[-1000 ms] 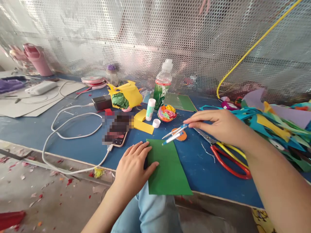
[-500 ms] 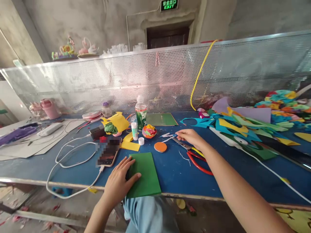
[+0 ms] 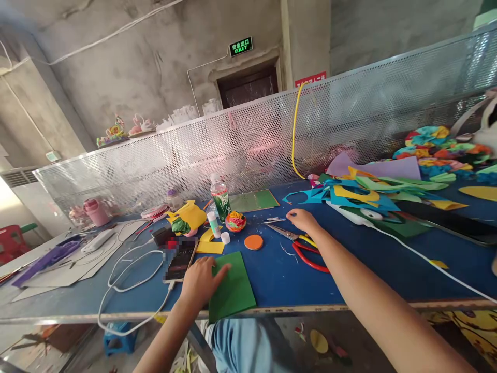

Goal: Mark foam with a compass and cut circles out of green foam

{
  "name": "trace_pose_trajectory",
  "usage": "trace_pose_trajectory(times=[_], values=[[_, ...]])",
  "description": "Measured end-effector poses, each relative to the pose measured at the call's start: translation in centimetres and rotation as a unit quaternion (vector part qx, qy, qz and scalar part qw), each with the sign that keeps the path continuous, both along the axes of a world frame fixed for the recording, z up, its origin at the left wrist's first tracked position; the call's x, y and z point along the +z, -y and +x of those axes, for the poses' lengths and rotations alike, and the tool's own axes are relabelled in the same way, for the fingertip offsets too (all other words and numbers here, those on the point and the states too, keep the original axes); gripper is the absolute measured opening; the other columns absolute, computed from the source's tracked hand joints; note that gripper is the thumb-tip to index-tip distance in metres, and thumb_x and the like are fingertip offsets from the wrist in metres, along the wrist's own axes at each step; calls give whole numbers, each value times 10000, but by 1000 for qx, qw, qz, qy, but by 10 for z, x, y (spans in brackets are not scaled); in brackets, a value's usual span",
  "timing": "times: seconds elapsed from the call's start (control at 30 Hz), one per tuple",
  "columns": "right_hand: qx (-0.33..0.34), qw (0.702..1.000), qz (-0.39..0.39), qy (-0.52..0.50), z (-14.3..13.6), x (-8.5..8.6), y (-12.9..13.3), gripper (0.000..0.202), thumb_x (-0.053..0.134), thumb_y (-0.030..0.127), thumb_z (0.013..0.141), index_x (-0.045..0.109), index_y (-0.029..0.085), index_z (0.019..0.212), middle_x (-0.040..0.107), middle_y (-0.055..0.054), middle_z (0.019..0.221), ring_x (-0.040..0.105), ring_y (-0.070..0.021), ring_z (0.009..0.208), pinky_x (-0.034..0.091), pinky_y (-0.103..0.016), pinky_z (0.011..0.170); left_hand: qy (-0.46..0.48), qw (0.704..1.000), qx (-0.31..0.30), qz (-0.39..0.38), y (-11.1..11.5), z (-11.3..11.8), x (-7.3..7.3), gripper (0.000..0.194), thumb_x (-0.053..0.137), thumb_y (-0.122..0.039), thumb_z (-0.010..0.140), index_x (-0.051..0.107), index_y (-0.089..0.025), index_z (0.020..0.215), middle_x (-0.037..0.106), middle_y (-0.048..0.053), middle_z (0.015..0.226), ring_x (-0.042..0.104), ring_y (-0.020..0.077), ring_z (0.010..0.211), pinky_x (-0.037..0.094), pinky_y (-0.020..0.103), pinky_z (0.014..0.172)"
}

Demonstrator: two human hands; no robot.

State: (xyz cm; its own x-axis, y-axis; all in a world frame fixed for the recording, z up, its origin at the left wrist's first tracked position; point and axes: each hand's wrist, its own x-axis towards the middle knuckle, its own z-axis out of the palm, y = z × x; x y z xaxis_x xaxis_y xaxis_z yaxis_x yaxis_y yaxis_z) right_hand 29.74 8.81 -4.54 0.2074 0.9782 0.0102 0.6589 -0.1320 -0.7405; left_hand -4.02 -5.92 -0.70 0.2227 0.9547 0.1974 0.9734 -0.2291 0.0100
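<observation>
My left hand rests at the left edge of a green sheet or stack of sheets, thumb apart from the fingers, beside a phone. Farther forward, my right hand is closed, thumb and forefinger pinched; whatever is between the fingertips is too small to make out. Just below it lie red-handled scissors, their blades slightly apart. Thin white sticks lie left of the fingertips. An orange disc sits between the sheet and the scissors.
Behind the disc stand a crumpled colourful paper ball, a glue stick, its white cap and a bottle. Coloured paper scraps pile up at right. A white cable loops over the front edge at left.
My right hand has drawn slightly away from the white sticks and scissor tips. The fingers of my left hand have drawn in. The head view has tilted and shifted.
</observation>
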Motion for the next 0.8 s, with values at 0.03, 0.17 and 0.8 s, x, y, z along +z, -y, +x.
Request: trace_pose_trajectory(times=[0.03,0.17,0.8], values=[[-9,1000,0,24,0,0,0,277,524,338,886,563,168,1101,575,-76,1130,577,-193,965,490,-404,819,3,1000,10,17,-4,3,0,538,298,-555,889,631,-139,960,665,135,955,608,282,959,459,415,846],[-33,996,-4,89,1,-3,-1,286,520,338,888,555,173,1118,569,-80,1145,573,-196,980,485,-411,830,13,1000,0,21,-10,8,-12,465,338,-456,906,586,-129,1123,611,140,1184,535,267,1141,404,396,970],[27,961,233,146,-33,17,41,332,367,260,881,606,137,1077,667,-147,1027,606,-273,932,426,-341,751,71,989,-36,-121,12,6,-19,1021,301,-816,698,215,-120,1439,106,209,1505,104,357,1384,164,476,1097]])
